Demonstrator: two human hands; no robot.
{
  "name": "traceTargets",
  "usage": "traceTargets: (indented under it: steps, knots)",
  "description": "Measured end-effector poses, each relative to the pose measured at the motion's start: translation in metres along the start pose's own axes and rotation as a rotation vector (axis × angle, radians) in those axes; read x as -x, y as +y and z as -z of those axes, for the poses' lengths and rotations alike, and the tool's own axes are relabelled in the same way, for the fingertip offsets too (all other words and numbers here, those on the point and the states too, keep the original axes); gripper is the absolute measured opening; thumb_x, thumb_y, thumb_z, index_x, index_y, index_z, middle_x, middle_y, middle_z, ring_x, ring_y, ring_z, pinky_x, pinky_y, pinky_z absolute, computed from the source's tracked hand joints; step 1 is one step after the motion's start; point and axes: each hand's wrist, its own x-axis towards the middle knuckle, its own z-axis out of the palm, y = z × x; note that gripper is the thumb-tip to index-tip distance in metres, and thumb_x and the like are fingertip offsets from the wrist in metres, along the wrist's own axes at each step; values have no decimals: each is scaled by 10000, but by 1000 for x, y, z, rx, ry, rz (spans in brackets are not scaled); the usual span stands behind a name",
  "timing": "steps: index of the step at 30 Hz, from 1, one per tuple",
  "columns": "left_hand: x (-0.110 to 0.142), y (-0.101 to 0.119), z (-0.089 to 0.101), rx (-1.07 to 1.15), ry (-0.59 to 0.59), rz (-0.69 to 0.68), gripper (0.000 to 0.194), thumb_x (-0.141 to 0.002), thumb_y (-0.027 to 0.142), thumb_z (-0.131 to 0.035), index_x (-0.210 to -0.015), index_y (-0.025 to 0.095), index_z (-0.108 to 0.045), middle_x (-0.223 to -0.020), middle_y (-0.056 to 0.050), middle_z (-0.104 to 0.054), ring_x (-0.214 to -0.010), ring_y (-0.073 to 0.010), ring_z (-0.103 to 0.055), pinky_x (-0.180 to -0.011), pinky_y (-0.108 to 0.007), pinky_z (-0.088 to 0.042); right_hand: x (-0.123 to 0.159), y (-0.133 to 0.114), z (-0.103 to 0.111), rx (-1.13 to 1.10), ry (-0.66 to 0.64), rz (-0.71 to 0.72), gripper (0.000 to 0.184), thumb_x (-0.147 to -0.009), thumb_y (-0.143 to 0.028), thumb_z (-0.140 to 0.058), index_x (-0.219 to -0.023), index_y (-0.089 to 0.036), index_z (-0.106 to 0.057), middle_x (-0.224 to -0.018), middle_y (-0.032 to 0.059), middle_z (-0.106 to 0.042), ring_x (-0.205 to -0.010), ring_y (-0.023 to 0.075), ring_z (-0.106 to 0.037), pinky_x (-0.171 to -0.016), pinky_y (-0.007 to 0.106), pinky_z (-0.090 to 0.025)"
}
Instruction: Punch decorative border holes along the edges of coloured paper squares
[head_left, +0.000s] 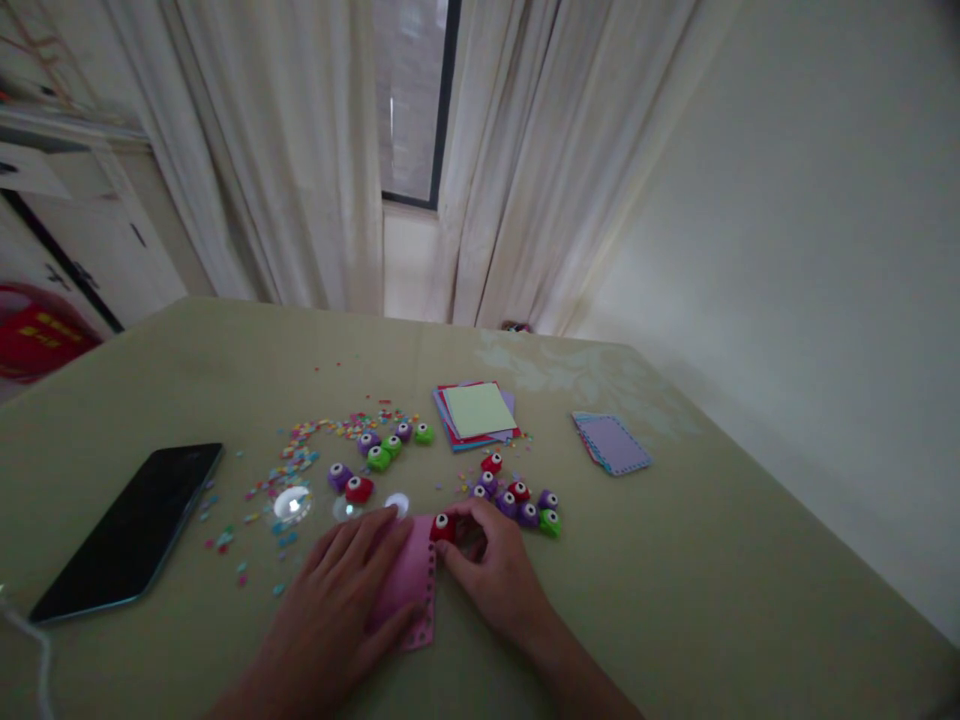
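A pink sheet of paper (pixel 418 572) lies on the table with a row of small punched holes down its right edge. My left hand (pixel 341 580) rests flat across it, fingers spread, covering its left part. Between the thumb and fingers of my right hand (pixel 491 565) is a small red paper punch (pixel 442 527) with an eye-like top, at the sheet's upper right corner. Just beyond that hand stands a cluster of similar red, purple and green punches (pixel 517 492). More punches (pixel 384 455) stand farther left, among bits of coloured paper.
A stack of coloured paper squares (pixel 480 410) lies at mid-table, with hole-edged sheets (pixel 616 444) to its right. Confetti (pixel 296 455) is scattered left of centre near shiny round discs (pixel 292 504). A black tablet (pixel 135 530) and a white cable (pixel 43 650) are at left.
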Motion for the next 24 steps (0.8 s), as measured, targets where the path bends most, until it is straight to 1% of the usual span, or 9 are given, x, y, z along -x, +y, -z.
traceTargets:
  steps: [3, 6, 9, 12, 16, 20, 24]
  knots:
    - [0, 1, 0, -3, -4, 3, 712, -1026, 619, -607, -1648, 302, -469, -1666, -91, -532, -1454, -358, -539, -1205, -516, -431, 0, -2, 2, 43, -41, 34, 265, -813, -120, -790, -1062, -211, -780, -1010, 38, -788, -910, 214, -727, -829, 305, -556]
    - [1, 2, 0, -13, -5, 0, 732, -1041, 618, -588, -1679, 301, -420, -1681, -89, -514, -1474, -357, -520, -1214, -518, -421, -1, -3, 6, 96, -87, 96, 304, -820, -80, -762, -1090, -218, -794, -1068, 46, -791, -989, 229, -724, -906, 330, -550]
    - [2, 2, -1, -23, -4, -17, 783, -1032, 643, -592, -1707, 321, -361, -1710, -85, -475, -1490, -366, -497, -1223, -541, -402, -2, -4, 10, 84, -108, 109, 332, -843, -71, -732, -1135, -215, -799, -1085, 48, -790, -964, 217, -727, -875, 315, -555]
    - [2, 1, -2, -15, -4, -12, 816, -1021, 665, -598, -1721, 353, -318, -1714, -79, -468, -1479, -379, -504, -1208, -563, -410, -2, -4, 12, 66, -97, 97, 298, -853, -82, -739, -1113, -210, -812, -1059, 45, -794, -939, 209, -732, -854, 301, -559]
    - [1, 0, 2, 13, -10, -31, 870, -1015, 670, -609, -1740, 338, -263, -1702, -83, -486, -1464, -371, -527, -1195, -539, -438, -3, -3, 12, 87, -100, 136, 317, -850, -68, -716, -1113, -215, -815, -1050, 46, -798, -948, 213, -728, -877, 312, -559]
    - [-1, 0, 5, 14, -7, -30, 872, -1002, 677, -625, -1731, 334, -292, -1674, -82, -522, -1443, -369, -546, -1180, -530, -463, -3, -1, 13, 87, -98, 141, 317, -853, -77, -699, -1123, -205, -806, -1065, 59, -792, -949, 212, -732, -870, 312, -570]
    - [-2, 2, 4, 10, 2, -10, 829, -1003, 669, -625, -1711, 334, -350, -1667, -78, -533, -1433, -375, -548, -1176, -542, -465, -3, 0, 14, 102, -108, 133, 299, -846, -89, -721, -1106, -209, -804, -1046, 50, -783, -925, 207, -726, -844, 303, -566]
